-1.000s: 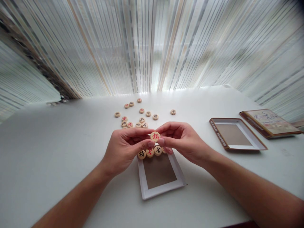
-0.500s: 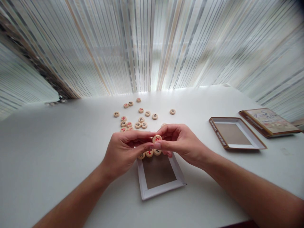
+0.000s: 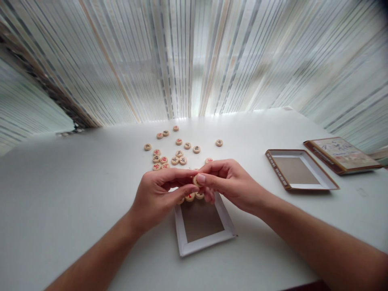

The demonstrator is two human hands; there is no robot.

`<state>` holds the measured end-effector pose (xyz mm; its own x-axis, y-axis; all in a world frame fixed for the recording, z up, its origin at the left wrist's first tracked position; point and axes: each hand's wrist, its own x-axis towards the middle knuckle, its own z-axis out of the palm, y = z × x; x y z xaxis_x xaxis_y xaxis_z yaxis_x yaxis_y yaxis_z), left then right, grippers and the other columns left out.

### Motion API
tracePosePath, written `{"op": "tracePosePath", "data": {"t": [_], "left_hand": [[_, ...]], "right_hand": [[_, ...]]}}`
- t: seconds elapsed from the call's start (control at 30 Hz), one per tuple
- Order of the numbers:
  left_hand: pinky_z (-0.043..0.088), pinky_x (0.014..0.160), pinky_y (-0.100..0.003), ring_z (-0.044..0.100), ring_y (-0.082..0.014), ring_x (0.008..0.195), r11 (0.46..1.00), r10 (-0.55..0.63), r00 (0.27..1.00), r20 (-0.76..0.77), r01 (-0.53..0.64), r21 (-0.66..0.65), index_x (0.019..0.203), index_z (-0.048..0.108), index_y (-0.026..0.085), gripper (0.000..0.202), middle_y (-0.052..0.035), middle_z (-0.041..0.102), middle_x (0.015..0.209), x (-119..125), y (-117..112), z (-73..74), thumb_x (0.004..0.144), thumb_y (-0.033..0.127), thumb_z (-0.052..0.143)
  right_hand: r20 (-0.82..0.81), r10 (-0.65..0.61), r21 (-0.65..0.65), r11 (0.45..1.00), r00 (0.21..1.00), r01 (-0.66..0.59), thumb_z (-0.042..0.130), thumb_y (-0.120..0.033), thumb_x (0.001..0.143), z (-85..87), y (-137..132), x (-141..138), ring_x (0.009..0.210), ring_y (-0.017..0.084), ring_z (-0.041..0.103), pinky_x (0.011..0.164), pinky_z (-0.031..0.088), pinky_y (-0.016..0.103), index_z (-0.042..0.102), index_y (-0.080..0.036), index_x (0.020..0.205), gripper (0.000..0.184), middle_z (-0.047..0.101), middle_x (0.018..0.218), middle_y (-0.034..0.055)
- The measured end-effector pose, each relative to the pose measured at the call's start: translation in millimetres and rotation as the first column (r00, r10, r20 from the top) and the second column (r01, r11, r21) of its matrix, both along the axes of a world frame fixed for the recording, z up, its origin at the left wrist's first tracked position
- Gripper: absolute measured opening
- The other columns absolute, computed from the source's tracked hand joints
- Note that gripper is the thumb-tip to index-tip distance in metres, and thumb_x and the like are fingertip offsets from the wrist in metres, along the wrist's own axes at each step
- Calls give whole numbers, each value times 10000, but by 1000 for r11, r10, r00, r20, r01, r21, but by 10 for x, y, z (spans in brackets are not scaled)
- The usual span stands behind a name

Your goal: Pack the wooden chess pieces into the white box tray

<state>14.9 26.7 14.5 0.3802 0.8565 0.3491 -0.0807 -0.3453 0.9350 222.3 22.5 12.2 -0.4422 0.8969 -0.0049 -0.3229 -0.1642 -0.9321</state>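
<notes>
My left hand [image 3: 157, 194] and my right hand [image 3: 230, 182] meet above the far end of a shallow white tray [image 3: 206, 238] with a brown floor. Both pinch one round wooden chess piece [image 3: 195, 180] between thumbs and fingers; my fingers cover most of it. Under my fingers a row of chess pieces [image 3: 190, 197] lies along the tray's far end, partly hidden. Several loose chess pieces [image 3: 177, 153] with red or black characters lie scattered on the white table [image 3: 75, 194] beyond my hands.
A brown-edged box tray [image 3: 300, 169] lies to the right, with its printed lid [image 3: 341, 153] beyond it near the table's right edge. Striped curtains hang behind the table's far edge.
Both hands have lowered the held piece toward the tray's far end. Its red character, plain one second ago, is now covered by my fingers.
</notes>
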Motion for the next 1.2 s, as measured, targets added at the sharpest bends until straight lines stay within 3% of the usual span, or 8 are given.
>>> {"op": "tracePosePath", "data": {"t": [0.17,0.47,0.77,0.97,1.2], "left_hand": [[695,810,-172,863,-179,859,1000,12,1000,22,-12,-20,1102,883,258,370,-24,885,998,3,-11,27,817,22,885],[674,750,-148,840,-145,810,995,33,995,-90,-24,96,1095,886,236,349,-23,886,966,-3,-36,13,826,15,863],[677,719,-202,821,-164,758,991,42,992,-119,-26,129,1064,890,212,282,-31,875,887,2,-56,22,841,42,864],[662,715,-177,819,-151,769,985,66,987,-144,-42,166,1072,888,224,296,-29,879,921,-1,-54,6,840,43,864],[705,729,-220,844,-190,779,997,28,996,-86,-21,71,1064,883,188,272,-48,880,897,9,-55,41,834,44,862]], "right_hand": [[2,21,5,1000,1000,-21,977,-296,772,0,8,29,549,96,677,554,564,178,830,-137,856,233,749,674,16],[78,-18,-79,997,997,25,1045,-319,639,20,-35,0,472,101,619,482,529,197,745,-140,765,371,710,574,-2],[87,-13,-47,999,996,17,1021,-357,677,62,-41,5,481,106,613,507,534,220,752,-135,743,355,700,565,6],[131,-54,-80,995,990,65,1046,-349,622,49,-65,-11,463,94,598,472,498,197,732,-138,732,394,708,586,7],[101,-43,-6,999,994,44,976,-397,748,66,-55,-10,481,108,605,527,520,232,762,-140,725,335,687,552,5]]}}
